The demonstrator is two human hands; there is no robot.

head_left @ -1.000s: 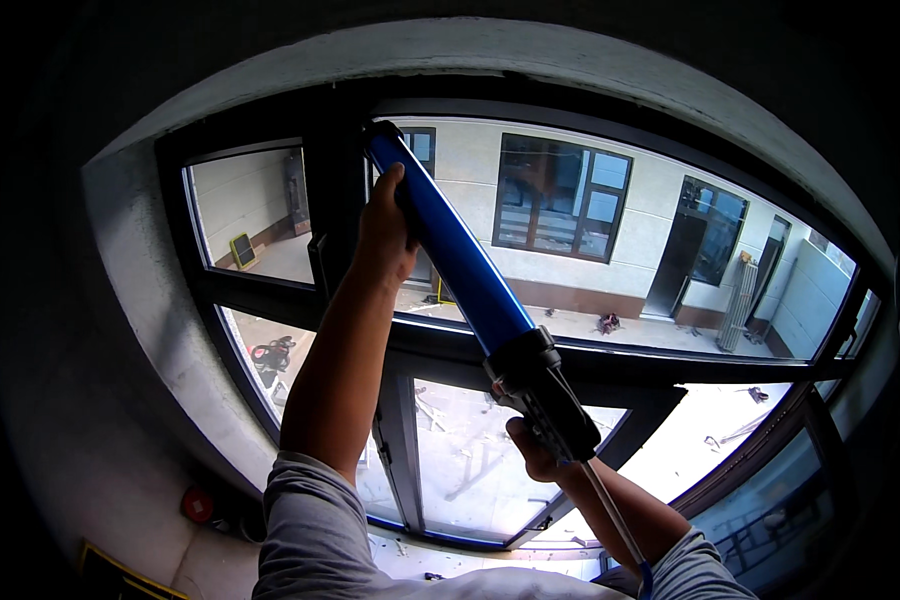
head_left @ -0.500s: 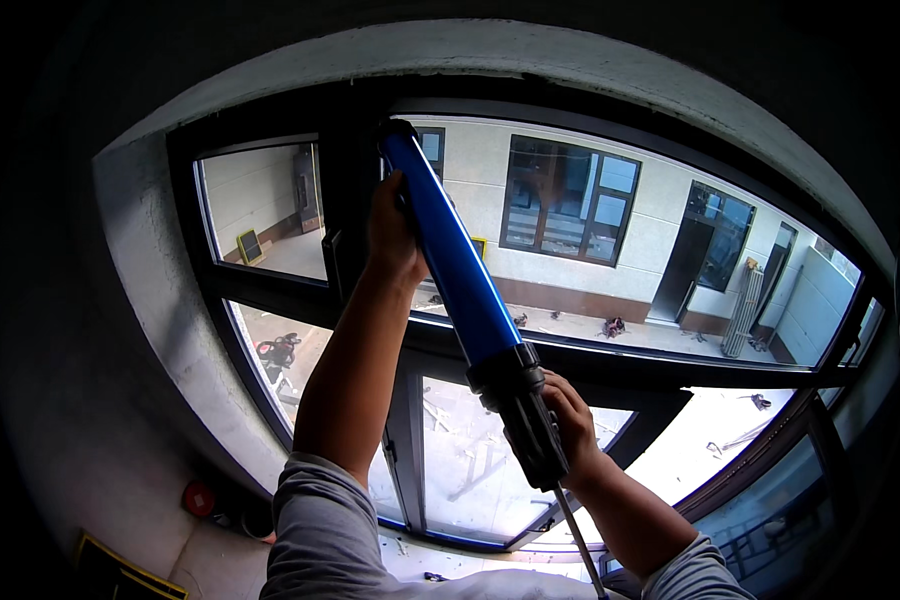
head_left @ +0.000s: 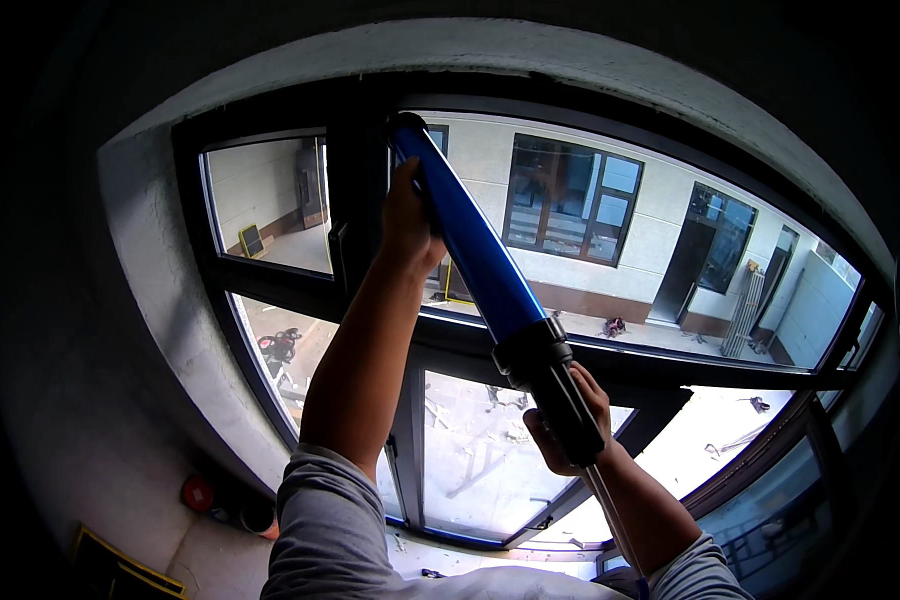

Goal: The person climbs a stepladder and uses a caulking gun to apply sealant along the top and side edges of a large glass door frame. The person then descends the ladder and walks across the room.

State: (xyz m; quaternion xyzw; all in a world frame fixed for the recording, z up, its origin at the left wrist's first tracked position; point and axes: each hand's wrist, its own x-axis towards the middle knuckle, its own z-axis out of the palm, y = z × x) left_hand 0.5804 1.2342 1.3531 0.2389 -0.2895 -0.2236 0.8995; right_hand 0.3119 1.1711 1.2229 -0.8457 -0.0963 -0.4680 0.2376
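A caulking gun (head_left: pixel 480 240) with a long blue barrel, black end collar and metal rear rod slants across the view, its front end at the upper left corner of the large window pane. My left hand (head_left: pixel 410 220) is wrapped around the barrel near that front end, its fingers partly hidden behind it. At the black rear grip, my right hand (head_left: pixel 578 415) is closed around the handle, thumb showing beside it. The tip is hidden by the barrel's end, so I cannot tell whether it touches the dark window frame (head_left: pixel 355 180).
Dark frame bars surround several panes, with a window handle (head_left: pixel 338 250) left of the gun. Below stands a half-open lower sash (head_left: pixel 610 450). A red round object (head_left: pixel 198 493) and a yellow-edged dark panel (head_left: pixel 120 570) lie at the lower left. Outside are a courtyard and a building.
The gun's rear end and my right hand have swung right and slightly down. My left hand and the front end have shifted a little right along the frame.
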